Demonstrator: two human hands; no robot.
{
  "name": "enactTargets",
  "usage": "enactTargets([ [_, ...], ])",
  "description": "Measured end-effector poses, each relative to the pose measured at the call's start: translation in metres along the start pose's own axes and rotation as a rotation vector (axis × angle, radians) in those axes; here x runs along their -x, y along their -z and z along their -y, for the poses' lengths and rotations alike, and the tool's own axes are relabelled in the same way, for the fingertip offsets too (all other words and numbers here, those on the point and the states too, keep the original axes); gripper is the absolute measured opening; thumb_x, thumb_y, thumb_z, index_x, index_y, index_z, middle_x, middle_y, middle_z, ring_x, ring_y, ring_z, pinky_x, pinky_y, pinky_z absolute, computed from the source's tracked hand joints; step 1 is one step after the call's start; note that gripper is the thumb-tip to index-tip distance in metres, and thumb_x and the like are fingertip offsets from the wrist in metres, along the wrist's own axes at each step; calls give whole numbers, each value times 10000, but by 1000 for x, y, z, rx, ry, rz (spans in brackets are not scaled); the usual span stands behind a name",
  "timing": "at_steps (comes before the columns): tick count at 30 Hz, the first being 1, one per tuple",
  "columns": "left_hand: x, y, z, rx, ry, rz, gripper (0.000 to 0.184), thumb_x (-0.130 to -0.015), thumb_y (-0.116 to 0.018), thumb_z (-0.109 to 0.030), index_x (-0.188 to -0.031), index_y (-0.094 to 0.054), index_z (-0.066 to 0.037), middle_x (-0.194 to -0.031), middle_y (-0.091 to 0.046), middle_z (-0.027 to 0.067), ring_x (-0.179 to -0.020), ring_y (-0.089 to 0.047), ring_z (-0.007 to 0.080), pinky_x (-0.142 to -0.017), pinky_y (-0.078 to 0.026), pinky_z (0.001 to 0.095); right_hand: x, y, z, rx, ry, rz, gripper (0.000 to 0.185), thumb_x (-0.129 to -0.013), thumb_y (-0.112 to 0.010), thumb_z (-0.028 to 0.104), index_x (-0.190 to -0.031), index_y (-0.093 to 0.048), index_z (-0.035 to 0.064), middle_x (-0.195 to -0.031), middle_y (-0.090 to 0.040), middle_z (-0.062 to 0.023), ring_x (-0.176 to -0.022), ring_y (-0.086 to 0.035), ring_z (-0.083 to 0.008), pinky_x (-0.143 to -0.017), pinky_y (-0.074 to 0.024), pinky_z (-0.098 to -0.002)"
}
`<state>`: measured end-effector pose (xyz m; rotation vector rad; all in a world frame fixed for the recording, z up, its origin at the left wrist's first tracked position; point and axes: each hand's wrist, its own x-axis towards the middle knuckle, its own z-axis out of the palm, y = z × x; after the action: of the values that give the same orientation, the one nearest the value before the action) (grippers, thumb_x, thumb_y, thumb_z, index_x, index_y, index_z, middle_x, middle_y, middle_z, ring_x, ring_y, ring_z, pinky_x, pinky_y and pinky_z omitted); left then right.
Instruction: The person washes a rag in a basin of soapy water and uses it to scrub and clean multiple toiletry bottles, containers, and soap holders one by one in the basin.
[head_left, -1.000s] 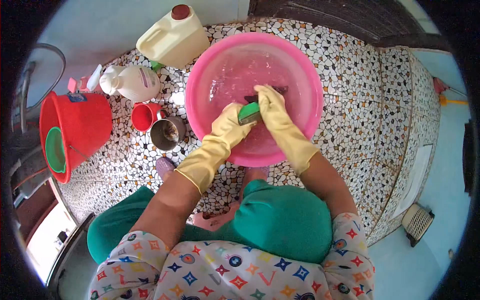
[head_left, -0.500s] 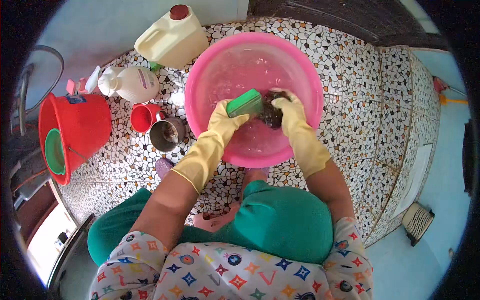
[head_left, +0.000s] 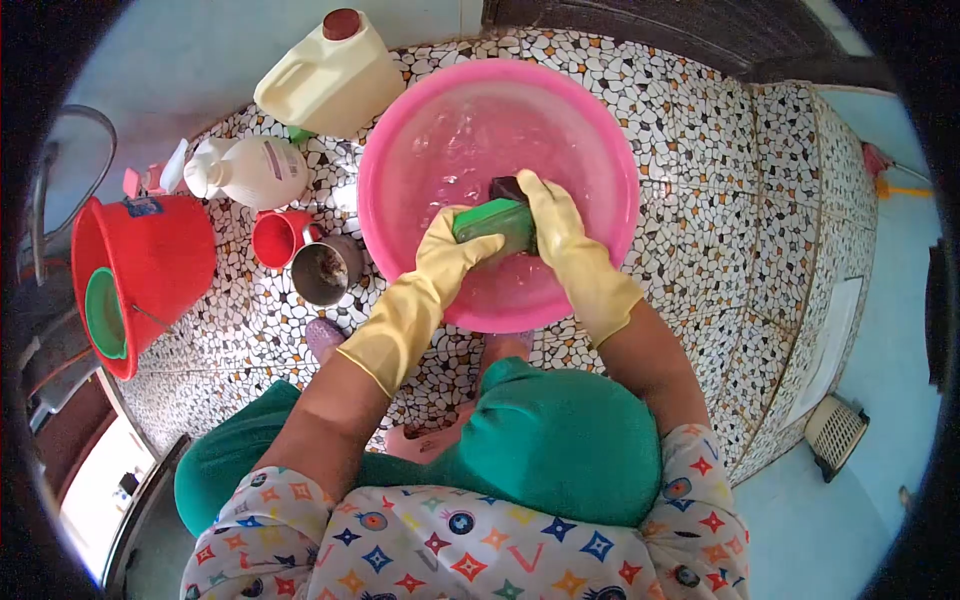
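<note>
Both my hands wear pale yellow rubber gloves and work over a large pink basin (head_left: 372, 190) with water in it. My left hand (head_left: 448, 248) is closed round one end of a green box-shaped object (head_left: 492, 220), thumb along the near side. In my right hand (head_left: 552, 215) is a dark scrubbing pad (head_left: 507, 187), partly hidden by the fingers. This pad lies against the far and right side of the green object. The underside of the green object is out of sight.
Left of the basin stand a cream jug with a brown cap (head_left: 335, 80), a white bottle (head_left: 255, 172), a red mug (head_left: 276, 240) and a metal cup (head_left: 326, 272). Farther left, a red bucket (head_left: 175, 250) holds a green bowl (head_left: 106, 313). Pebble-patterned tiles (head_left: 690, 230) surround the basin.
My right hand has moved left with the dark pad, bringing it against the green object. Half a second ago the two were slightly apart. My left hand keeps its grip.
</note>
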<state>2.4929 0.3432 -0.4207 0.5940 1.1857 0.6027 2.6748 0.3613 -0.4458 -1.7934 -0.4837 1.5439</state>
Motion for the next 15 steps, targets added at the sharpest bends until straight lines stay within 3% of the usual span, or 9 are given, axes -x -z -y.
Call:
enactTargets([
  [2, 2, -7, -4, 66, -17, -3, 523, -808, -851, -34, -1232, -545, -19, -1070, -670, 59, -930, -668, 156, -856, -574, 302, -4, 10, -4, -28, -175, -36, 447, -1063, -527, 388, -1177, -709, -4, -1092, -730, -80, -956, -667, -232, -914, -503, -363],
  [3, 2, -11, -5, 98, -25, -3, 523, -813, -854, -33, -1232, -541, -23, -1046, -667, 55, -905, -673, 153, -835, -586, 294, -7, 15, -19, -288, -263, 105, 441, -1072, -514, 362, -1167, -693, -29, -1106, -726, -94, -964, -674, -237, -891, -514, -377],
  [6, -8, -12, -1, -223, -258, -163, 553, -809, -862, -37, -1266, -550, -7, -1056, -682, 69, -938, -681, 192, -887, -575, 321, -17, 16, -50, -516, -329, 224, 443, -1078, -501, 368, -1163, -686, -25, -1097, -725, -97, -974, -680, -232, -882, -518, -389],
  [9, -3, -12, -27, -317, -57, -177, 568, -813, -874, -73, -1282, -565, 11, -1073, -700, 95, -977, -684, 220, -954, -548, 341, -18, -3, -69, -377, -128, -148, 498, -1077, -471, 428, -1239, -676, 3, -1159, -734, -125, -1034, -694, -275, -921, -514, -419],
  [12, -8, -1, -24, -7, 27, -33, 541, -826, -876, -103, -1265, -583, 16, -1081, -711, 107, -1003, -683, 216, -994, -527, 344, -50, 9, -116, 29, -29, -176, 536, -1066, -435, 482, -1323, -649, 63, -1227, -719, -166, -1117, -679, -347, -965, -502, -444],
  [15, -2, -2, -29, 173, 9, -94, 546, -844, -871, -141, -1274, -577, 23, -1107, -702, 111, -1020, -682, 225, -975, -533, 345, -41, 4, -110, 191, 21, -165, 560, -1053, -412, 521, -1370, -625, 112, -1263, -695, -211, -1185, -649, -410, -995, -489, -464],
])
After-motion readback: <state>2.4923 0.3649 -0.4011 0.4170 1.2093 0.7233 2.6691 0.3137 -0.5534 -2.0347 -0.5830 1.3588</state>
